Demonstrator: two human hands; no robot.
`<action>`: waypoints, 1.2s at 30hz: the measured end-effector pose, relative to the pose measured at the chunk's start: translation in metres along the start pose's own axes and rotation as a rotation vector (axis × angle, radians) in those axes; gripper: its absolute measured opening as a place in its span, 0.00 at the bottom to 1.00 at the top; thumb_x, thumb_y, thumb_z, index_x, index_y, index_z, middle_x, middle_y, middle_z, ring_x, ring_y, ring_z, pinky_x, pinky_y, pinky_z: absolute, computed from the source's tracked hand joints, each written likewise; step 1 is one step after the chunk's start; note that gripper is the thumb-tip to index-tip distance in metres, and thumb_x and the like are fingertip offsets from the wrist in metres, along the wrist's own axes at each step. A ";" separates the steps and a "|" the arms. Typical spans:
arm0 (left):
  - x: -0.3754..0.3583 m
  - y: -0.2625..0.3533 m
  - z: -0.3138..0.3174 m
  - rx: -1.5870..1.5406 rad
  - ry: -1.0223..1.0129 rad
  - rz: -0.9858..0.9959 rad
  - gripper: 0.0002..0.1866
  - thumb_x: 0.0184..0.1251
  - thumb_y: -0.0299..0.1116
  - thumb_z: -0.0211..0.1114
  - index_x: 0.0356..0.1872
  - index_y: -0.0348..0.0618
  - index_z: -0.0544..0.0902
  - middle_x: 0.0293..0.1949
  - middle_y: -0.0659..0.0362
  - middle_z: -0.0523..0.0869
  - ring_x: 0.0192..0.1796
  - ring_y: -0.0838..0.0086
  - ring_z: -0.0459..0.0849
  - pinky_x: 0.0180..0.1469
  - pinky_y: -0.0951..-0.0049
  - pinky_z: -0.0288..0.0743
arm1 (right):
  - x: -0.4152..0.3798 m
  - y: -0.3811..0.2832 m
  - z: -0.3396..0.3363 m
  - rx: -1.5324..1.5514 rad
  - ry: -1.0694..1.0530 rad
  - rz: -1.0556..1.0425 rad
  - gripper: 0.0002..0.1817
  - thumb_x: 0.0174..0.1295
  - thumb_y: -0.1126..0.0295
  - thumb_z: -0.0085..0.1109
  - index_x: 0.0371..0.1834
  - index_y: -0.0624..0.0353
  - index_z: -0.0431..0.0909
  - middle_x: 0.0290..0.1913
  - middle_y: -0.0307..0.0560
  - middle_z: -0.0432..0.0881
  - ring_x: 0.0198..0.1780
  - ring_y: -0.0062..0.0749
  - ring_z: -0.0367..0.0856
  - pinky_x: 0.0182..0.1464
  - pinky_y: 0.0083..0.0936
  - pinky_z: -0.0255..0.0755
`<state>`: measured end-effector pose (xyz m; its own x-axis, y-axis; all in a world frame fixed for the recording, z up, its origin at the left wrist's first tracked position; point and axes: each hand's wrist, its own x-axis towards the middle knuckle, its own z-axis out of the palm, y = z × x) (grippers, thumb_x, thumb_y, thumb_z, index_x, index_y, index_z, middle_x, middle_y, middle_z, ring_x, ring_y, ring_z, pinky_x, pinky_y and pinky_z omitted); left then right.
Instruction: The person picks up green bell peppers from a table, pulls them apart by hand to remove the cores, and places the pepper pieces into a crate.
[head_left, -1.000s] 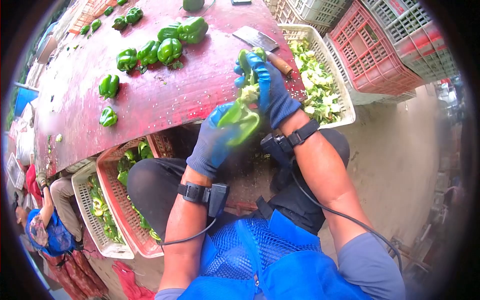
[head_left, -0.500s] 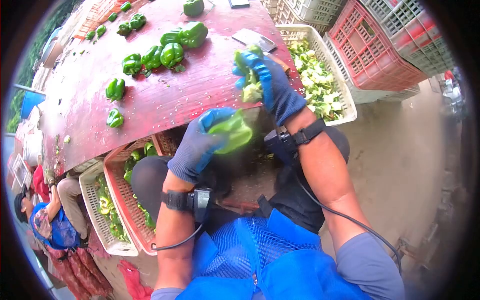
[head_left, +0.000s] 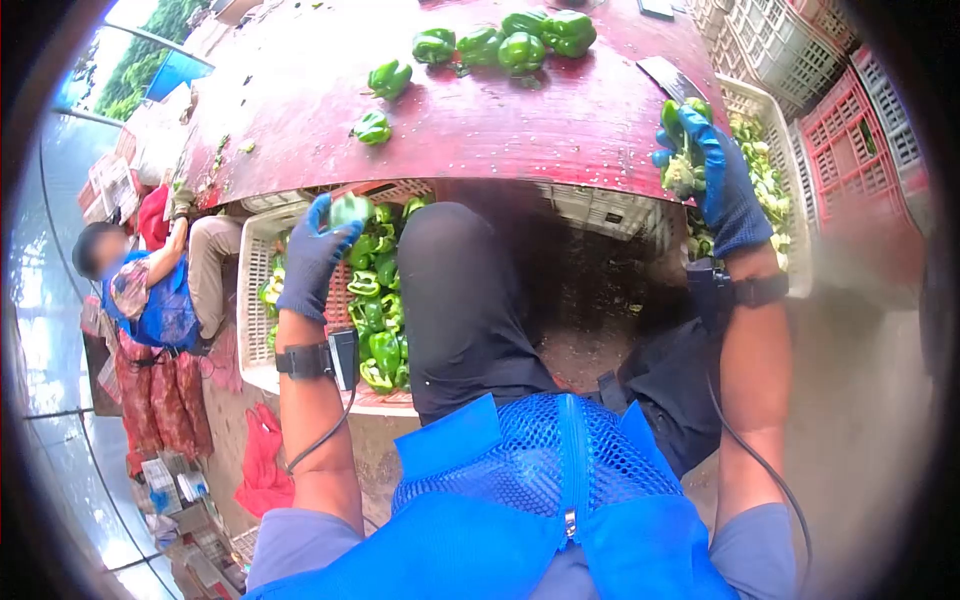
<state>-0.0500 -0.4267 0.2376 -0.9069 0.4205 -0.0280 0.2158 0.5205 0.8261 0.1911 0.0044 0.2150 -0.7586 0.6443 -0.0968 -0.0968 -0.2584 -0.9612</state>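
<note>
My left hand point(head_left: 322, 250), in a blue-coated glove, holds a blurred green pepper piece point(head_left: 350, 211) above the crates at the table's near edge. Below it, a red crate point(head_left: 385, 402) holds several cut green peppers point(head_left: 383, 350). On the right, my right hand point(head_left: 722, 180), gloved alike, is closed round a pepper core point(head_left: 684, 172) with pale seeds and green flesh. That hand is beside a flat metal blade point(head_left: 668, 78) at the table's right edge. Several whole green peppers point(head_left: 522, 53) rest on the red table point(head_left: 560, 130).
A white crate point(head_left: 798, 235) of pale green scraps stands right of the table. Stacked crates point(head_left: 850, 140) rise beyond it. Another white crate point(head_left: 252, 300) is at my left. A co-worker point(head_left: 150, 290) sits farther left, near a red cloth point(head_left: 262, 462) on the ground.
My left hand has moved left with the pepper piece, from near the table's middle to over the crates. My right hand still holds the core. The view has turned left.
</note>
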 end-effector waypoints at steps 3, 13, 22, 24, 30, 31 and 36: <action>0.011 -0.015 0.004 0.137 0.058 0.040 0.36 0.59 0.34 0.73 0.67 0.29 0.69 0.54 0.50 0.82 0.53 0.72 0.82 0.54 0.72 0.77 | -0.003 0.004 0.004 0.035 -0.137 0.021 0.26 0.70 0.51 0.55 0.63 0.59 0.73 0.51 0.48 0.81 0.42 0.33 0.84 0.40 0.30 0.81; 0.024 0.168 0.170 -0.004 -0.602 0.560 0.35 0.60 0.33 0.71 0.70 0.44 0.70 0.65 0.53 0.77 0.67 0.67 0.74 0.67 0.62 0.68 | -0.045 -0.005 0.051 0.184 -0.295 0.295 0.30 0.69 0.39 0.50 0.54 0.56 0.76 0.42 0.39 0.81 0.38 0.25 0.79 0.32 0.23 0.74; 0.041 0.151 0.255 -0.099 -0.683 0.456 0.14 0.58 0.23 0.65 0.47 0.38 0.83 0.40 0.61 0.86 0.42 0.80 0.81 0.47 0.76 0.77 | -0.009 0.032 -0.005 -0.488 -0.541 -0.537 0.34 0.51 0.74 0.71 0.63 0.61 0.69 0.40 0.43 0.84 0.34 0.25 0.82 0.36 0.28 0.79; 0.041 0.156 0.254 -0.090 -0.611 0.211 0.09 0.58 0.23 0.65 0.40 0.37 0.84 0.34 0.62 0.86 0.36 0.81 0.81 0.42 0.77 0.77 | 0.000 0.033 -0.016 -0.630 -0.525 -0.416 0.30 0.52 0.70 0.73 0.58 0.65 0.72 0.36 0.47 0.85 0.29 0.28 0.81 0.32 0.29 0.78; 0.056 0.141 0.263 -0.020 -0.295 0.169 0.10 0.54 0.32 0.65 0.35 0.40 0.86 0.28 0.52 0.88 0.32 0.68 0.86 0.41 0.68 0.79 | -0.017 0.007 0.009 -0.733 -0.017 0.073 0.31 0.54 0.49 0.72 0.53 0.62 0.79 0.38 0.49 0.85 0.33 0.34 0.84 0.31 0.27 0.78; 0.053 0.143 0.264 0.020 -0.241 0.189 0.11 0.54 0.34 0.64 0.35 0.39 0.86 0.29 0.51 0.88 0.32 0.67 0.87 0.41 0.67 0.79 | -0.020 0.009 0.010 -0.897 0.004 -0.113 0.32 0.53 0.49 0.73 0.52 0.63 0.78 0.39 0.52 0.85 0.34 0.38 0.85 0.34 0.29 0.78; 0.039 0.153 0.265 0.049 -0.329 0.181 0.12 0.55 0.31 0.64 0.39 0.38 0.86 0.30 0.54 0.88 0.32 0.73 0.85 0.39 0.70 0.78 | -0.020 0.021 0.018 -1.248 0.113 -0.359 0.26 0.53 0.55 0.71 0.46 0.61 0.75 0.42 0.61 0.81 0.43 0.59 0.82 0.46 0.46 0.76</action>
<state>0.0438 -0.1335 0.2141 -0.6895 0.7209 -0.0701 0.3859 0.4475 0.8068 0.1929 -0.0266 0.2011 -0.7517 0.6095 0.2519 0.4248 0.7397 -0.5220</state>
